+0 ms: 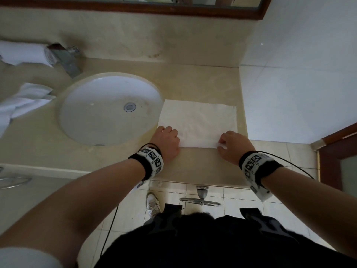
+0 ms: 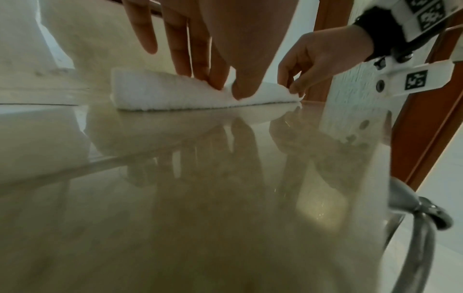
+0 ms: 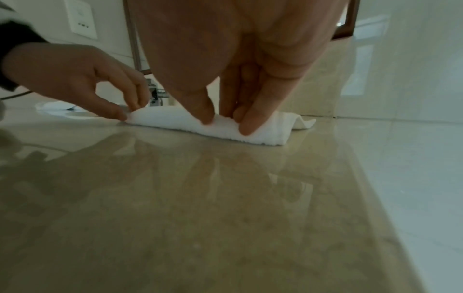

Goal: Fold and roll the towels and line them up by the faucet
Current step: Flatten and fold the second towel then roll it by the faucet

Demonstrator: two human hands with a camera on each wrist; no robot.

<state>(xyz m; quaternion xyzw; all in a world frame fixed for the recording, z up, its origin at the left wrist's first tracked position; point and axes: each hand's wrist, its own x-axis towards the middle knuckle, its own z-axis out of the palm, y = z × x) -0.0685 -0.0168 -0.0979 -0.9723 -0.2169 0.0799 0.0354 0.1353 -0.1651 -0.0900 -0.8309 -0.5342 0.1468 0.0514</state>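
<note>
while both hands work the near edge, the folded towel [image 1: 199, 120] lies flat on the counter [image 1: 193, 82] just right of the sink [image 1: 108, 107], its long axis running left to right, parallel to the counter's front, probably so the roll can travel away toward the wall. from the head view, the left hand [image 1: 167, 141] and right hand [image 1: 234, 146] sit curled on the two near corners; one rolled towel [image 1: 27, 54] already rests beside the faucet [image 1: 65, 57], a loose towel [image 1: 25, 99] nearer. from the left wrist, thumb and fingers [image 2: 200, 65] pinch the edge, curled up off the stone. from the right wrist, fingertips [image 3: 250, 121] and thumb nip the same raised lip, seemingly starting the first turn.
</note>
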